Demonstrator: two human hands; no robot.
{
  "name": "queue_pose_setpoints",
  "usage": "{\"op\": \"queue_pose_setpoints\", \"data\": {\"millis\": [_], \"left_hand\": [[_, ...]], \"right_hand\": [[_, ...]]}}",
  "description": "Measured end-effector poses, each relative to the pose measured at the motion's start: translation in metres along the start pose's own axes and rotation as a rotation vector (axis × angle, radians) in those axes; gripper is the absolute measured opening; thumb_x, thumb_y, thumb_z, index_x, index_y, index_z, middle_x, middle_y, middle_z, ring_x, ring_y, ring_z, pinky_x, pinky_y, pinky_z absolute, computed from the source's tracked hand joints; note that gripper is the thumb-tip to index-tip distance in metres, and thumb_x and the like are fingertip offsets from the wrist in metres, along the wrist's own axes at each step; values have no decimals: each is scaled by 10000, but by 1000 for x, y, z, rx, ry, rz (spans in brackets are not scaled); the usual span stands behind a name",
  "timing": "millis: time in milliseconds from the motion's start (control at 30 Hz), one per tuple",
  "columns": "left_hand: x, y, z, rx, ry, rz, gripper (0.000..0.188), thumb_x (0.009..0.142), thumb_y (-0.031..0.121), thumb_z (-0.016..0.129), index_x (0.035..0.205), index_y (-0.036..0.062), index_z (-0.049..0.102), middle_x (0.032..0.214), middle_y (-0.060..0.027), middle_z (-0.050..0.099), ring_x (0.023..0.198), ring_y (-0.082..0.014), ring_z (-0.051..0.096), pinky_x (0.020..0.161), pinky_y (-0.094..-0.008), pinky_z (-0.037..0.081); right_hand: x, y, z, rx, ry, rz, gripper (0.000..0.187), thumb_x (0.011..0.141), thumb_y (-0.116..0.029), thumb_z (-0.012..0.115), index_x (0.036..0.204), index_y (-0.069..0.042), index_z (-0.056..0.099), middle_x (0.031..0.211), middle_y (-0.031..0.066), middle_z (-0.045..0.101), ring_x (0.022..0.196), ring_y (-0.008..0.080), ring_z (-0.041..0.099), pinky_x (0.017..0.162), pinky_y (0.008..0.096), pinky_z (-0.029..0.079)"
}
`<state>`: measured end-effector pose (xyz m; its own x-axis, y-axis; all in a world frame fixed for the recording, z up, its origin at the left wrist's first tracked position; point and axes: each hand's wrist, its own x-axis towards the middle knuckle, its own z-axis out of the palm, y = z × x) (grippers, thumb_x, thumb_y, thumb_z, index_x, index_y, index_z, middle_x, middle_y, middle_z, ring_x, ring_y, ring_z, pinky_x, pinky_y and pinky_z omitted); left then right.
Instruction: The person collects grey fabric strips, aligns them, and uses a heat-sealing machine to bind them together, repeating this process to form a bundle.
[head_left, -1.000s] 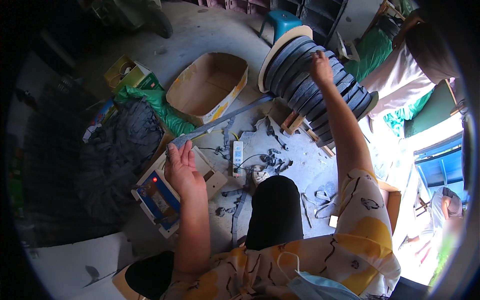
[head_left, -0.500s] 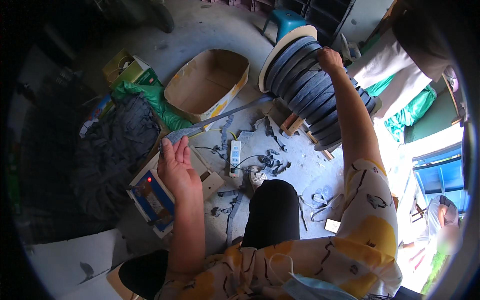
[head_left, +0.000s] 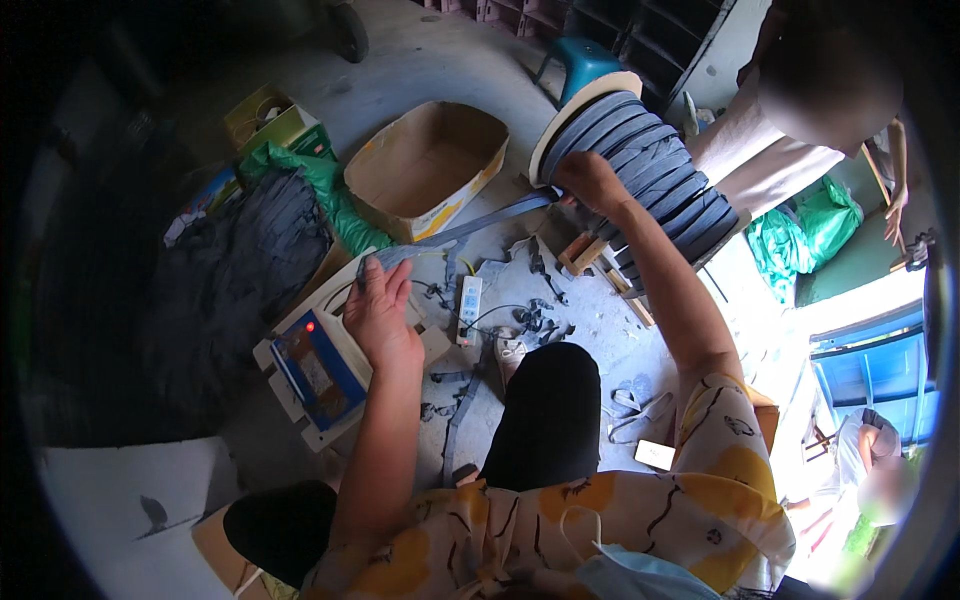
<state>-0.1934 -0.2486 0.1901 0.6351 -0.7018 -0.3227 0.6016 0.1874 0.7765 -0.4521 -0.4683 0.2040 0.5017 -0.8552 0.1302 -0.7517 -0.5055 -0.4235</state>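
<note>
Grey strap [head_left: 480, 221] | L hand [head_left: 380, 315] near-left: half-curled, strap pinched at fingertips, prob. for tension | R hand [head_left: 592, 185] far-right: curled by reel [head_left: 652, 160], grip unclear, prob. steadying

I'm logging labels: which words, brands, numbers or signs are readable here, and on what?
None reads clearly.
Cardboard box: yellow side print, blurred.
Green box: side markings, blurred.
Machine: panel marks, too small.
Power strip: marks too small.
Small white item: marks too small.
Grey strip: no print seen.
</note>
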Motion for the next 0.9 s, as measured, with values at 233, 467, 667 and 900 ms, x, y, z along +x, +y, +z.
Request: {"op": "queue_pose_setpoints", "data": {"millis": [233,467,667,900], "left_hand": [[-3,-1,-6,25,-21,39,298,876,264,661,1006,5,589,862,-104,682,758,-150,672,646,-206,469],[-11,3,-4,13,-41,58,238,879,245,659,935,23,595,800,-97,681,711,-131,669,627,-196,470],[-9,14,-10,-25,-21,80,208,880,231,659,911,37,592,782,-83,675,722,-145,673,630,-208,471],[-11,17,-16,-57,-53,67,211,878,230,659,897,28,600,789,-87,678,719,-139,667,640,-205,474]], "right_hand": [[-25,-74,18,815,-215,113,145,895,-30,558,993,52,628,822,100,625,624,152,618,598,212,488],[-37,-123,31,1220,-375,10,266,886,52,525,1132,5,617,992,130,665,919,184,659,809,246,506],[-37,-161,44,935,-162,-81,139,802,11,666,939,32,684,866,80,638,707,123,597,672,228,499],[-46,-188,45,688,-109,-219,136,774,47,685,909,37,673,886,48,579,782,103,574,719,239,494]]}}
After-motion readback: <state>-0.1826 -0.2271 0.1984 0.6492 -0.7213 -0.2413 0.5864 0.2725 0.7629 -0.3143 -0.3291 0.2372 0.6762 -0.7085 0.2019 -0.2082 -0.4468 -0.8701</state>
